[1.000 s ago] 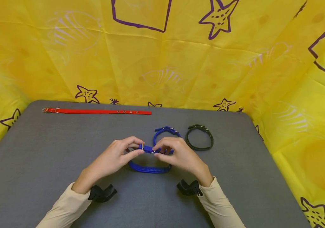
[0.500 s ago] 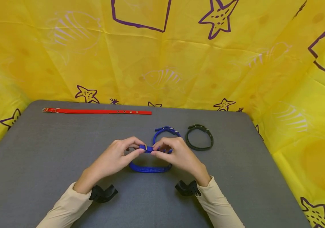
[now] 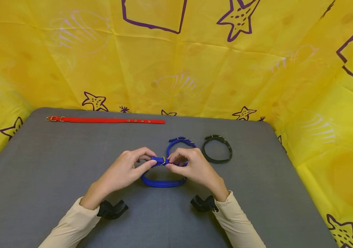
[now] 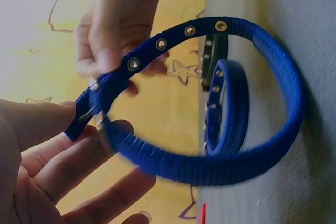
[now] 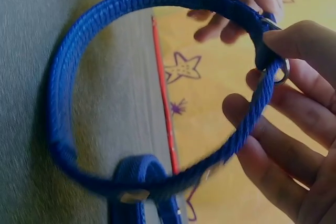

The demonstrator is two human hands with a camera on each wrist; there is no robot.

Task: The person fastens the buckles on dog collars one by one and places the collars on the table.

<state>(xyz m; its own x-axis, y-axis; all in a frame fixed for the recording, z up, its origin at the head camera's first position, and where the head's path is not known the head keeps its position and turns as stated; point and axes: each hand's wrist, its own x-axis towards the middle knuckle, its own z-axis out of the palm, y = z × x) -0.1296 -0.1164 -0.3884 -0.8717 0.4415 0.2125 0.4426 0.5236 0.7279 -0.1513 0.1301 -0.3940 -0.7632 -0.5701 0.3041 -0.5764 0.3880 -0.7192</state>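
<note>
Blue collar (image 3: 164,183), buckled into a loop, hung between my two hands over the middle of the table (image 3: 55,165); whether its lower edge touched the surface I could not tell. Taking that loop as my clock centre, with twelve toward the far edge, its metal buckle (image 3: 164,160) sat at twelve. From about ten o'clock my left hand (image 3: 129,167) pinched the end of the band, thumb against fingertips, with the other fingers spread beneath it. From about two o'clock my right hand (image 3: 196,167) pinched the band just beside the buckle. Four metal eyelets (image 4: 161,44) showed along the strap in the left wrist view, and a metal ring (image 5: 283,72) hung near my right thumb in the right wrist view.

Toward one o'clock a second blue collar (image 3: 180,139) rested on the table, partly hidden behind my right hand. Just beyond it, toward two, lay a dark green collar (image 3: 216,161), also fastened in a ring. Well apart, toward ten, a red collar (image 3: 102,120) was stretched straight, its buckle end pointing to nine. Black brackets (image 3: 112,210) jutted from my pale sleeves (image 3: 71,220) at eight and four, and yellow cloth (image 3: 164,51) printed with fish and starfish rose behind the table's twelve o'clock edge.
</note>
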